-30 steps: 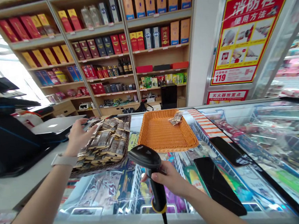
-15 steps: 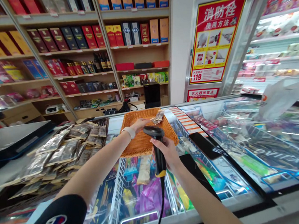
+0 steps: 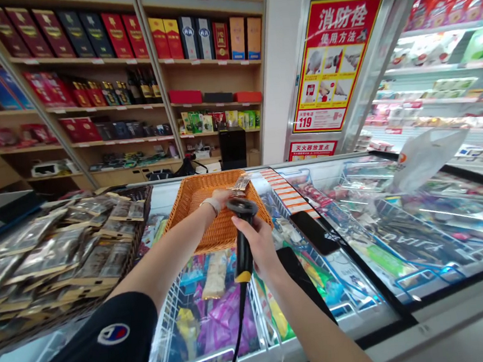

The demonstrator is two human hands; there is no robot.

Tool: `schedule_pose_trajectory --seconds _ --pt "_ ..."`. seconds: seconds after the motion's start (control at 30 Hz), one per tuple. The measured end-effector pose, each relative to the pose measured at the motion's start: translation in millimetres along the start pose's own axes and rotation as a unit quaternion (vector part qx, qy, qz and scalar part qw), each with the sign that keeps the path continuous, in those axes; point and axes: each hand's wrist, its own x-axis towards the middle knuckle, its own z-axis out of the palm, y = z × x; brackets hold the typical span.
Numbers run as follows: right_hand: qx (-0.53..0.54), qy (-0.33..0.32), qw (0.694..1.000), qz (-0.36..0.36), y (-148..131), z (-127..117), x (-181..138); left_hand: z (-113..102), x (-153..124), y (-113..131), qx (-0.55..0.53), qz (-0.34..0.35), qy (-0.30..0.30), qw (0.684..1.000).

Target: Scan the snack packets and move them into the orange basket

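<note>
My right hand [image 3: 257,241] is closed around the grip of a black barcode scanner [image 3: 243,248] with a yellow band at its base and a cable running down. Its head points forward over an orange wicker basket [image 3: 199,232]. My left hand [image 3: 221,196], with a pale band at the wrist, reaches into the basket. Its fingers touch the near-left edge of small clear-and-brown packets [image 3: 242,183] at the basket's back right and look pinched on one. The scanner head partly hides the fingertips.
A dark basket heaped with similar packets [image 3: 57,248] stands at left. Beneath the basket is a glass-topped freezer [image 3: 354,312] holding bagged goods. On the glass lie a phone [image 3: 315,232], a black flat object [image 3: 303,280], striped labels [image 3: 287,191] and a white plastic bag [image 3: 425,159].
The view has turned slightly right and down. Within the basket, my left hand has moved right, closer to the packets. My right hand keeps hold of the scanner.
</note>
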Motion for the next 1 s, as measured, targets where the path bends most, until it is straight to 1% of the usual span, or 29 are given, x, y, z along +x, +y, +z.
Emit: schedule_pose_trajectory --seconds 0.07,0.17,0.23,0.33,0.4,0.43,0.5,0.57,0.63,0.73,0.83,1.0 --pt "0.001 -0.008 1.000 0.013 0.4 -0.6 0.3 -9.2 -4.5 6.3 0.000 -0.001 0.019 1.000" --pt "0.000 -0.030 0.999 0.037 1.3 -0.8 -0.7 -33.2 -21.5 22.4 -0.007 0.020 0.045 0.999" --pt "-0.010 -0.043 0.998 0.045 2.6 0.0 -3.1 -53.2 -43.6 32.9 -0.024 0.074 0.051 0.996" --pt "-0.026 -0.075 0.996 0.035 6.2 2.2 -9.4 -81.5 -93.4 39.9 -0.018 0.189 0.049 0.981" --pt "-0.036 -0.106 0.993 0.026 8.9 3.8 -14.8 -96.2 -131.1 36.2 0.021 0.249 0.063 0.966" --pt "-0.044 -0.124 0.991 0.022 10.0 4.6 -17.7 -102.3 -148.8 32.0 0.042 0.272 0.083 0.958" --pt "-0.058 -0.160 0.985 0.010 11.3 5.9 -23.6 -112.9 -178.7 20.1 0.072 0.307 0.139 0.939" --pt "-0.067 -0.190 0.980 -0.004 10.6 7.0 -29.3 -121.8 -199.0 6.3 0.091 0.330 0.196 0.919" --pt "-0.075 -0.207 0.975 -0.023 8.1 8.0 -34.3 -128.8 -210.5 -6.5 0.104 0.341 0.233 0.905" --pt "-0.092 -0.239 0.966 -0.040 2.8 9.6 -40.5 -134.4 -217.5 -20.0 0.122 0.348 0.257 0.893" --pt "-0.104 -0.274 0.956 -0.030 -0.8 11.2 -45.9 -135.4 -219.1 -26.8 0.132 0.369 0.257 0.883" --pt "-0.126 -0.308 0.943 0.006 -0.1 13.6 -54.3 -135.7 -220.1 -32.0 0.141 0.410 0.247 0.867"
